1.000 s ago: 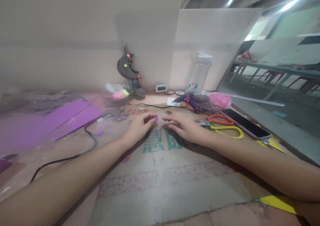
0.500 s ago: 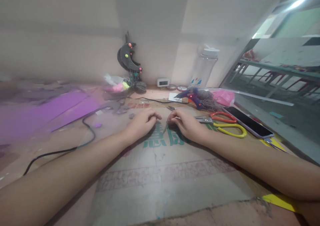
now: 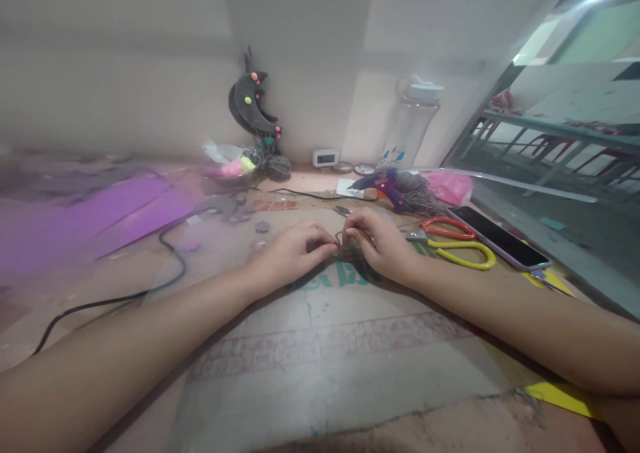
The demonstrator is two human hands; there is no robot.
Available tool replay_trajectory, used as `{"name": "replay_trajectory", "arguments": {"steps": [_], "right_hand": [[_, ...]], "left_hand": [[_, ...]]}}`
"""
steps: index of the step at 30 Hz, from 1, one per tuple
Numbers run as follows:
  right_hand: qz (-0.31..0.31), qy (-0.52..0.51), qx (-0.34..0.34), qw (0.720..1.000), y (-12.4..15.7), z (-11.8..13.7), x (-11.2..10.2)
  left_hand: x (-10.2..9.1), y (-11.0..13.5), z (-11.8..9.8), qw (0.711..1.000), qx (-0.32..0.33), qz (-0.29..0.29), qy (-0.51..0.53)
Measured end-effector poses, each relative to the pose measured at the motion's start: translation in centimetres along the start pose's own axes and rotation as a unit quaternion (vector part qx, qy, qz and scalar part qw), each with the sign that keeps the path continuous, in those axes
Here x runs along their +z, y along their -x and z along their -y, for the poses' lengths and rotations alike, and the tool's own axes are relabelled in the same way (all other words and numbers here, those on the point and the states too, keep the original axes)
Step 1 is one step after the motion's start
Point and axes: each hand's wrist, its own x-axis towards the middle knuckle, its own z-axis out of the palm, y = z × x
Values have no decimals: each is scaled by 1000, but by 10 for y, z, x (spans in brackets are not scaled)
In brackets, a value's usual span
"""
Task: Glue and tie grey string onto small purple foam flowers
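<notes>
My left hand [image 3: 295, 251] and my right hand [image 3: 383, 245] meet over the printed cardboard [image 3: 320, 366], fingertips almost touching. Between them shows a thin grey strand [image 3: 339, 237], which looks like yarn. Thumb and forefinger of the left hand are pinched together at its lower end. The right fingers are curled and closed on the same strand, their grip partly hidden. Just beyond the fingertips lies a small pointed metal tool [image 3: 343, 211]. Scissors [image 3: 463, 243] with one red and one yellow handle rest right of the right hand.
A blue glue gun [image 3: 387, 187] lies by grey yarn [image 3: 423, 196] and a pink bag [image 3: 453, 186]. A phone [image 3: 500, 236] is at right. Behind stand a bottle [image 3: 410, 129], a small clock [image 3: 325, 158] and a grey crescent ornament [image 3: 250, 106]. Purple sheets [image 3: 125, 206] and a black cable [image 3: 175, 276] lie left.
My left hand has moved right and pinched at the strand beside the right hand. The strand, which hung below the right fingers, now shows between both hands. The view has shifted slightly.
</notes>
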Motion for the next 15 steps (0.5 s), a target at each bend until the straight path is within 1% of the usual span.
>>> {"name": "replay_trajectory", "arguments": {"steps": [3,5,7,10,13,15], "right_hand": [[5,1,5,1000,0,0,-2],[10,1,11,1000,0,-1,-2],[16,-3,15,1000,0,-1,-2],[20,-1,6,1000,-1,2,0],[25,10,-25,999,-2,7,3],[34,14,-42,998,-2,9,4]], "left_hand": [[-1,-1,0,999,-34,-31,-4],[-2,-2,1,998,-57,-41,-4],[-3,-2,1,997,-66,-48,1],[-2,-2,1,998,-40,-50,-2],[-1,-1,2,998,12,-56,-21],[0,0,3,997,30,-61,-33]]}}
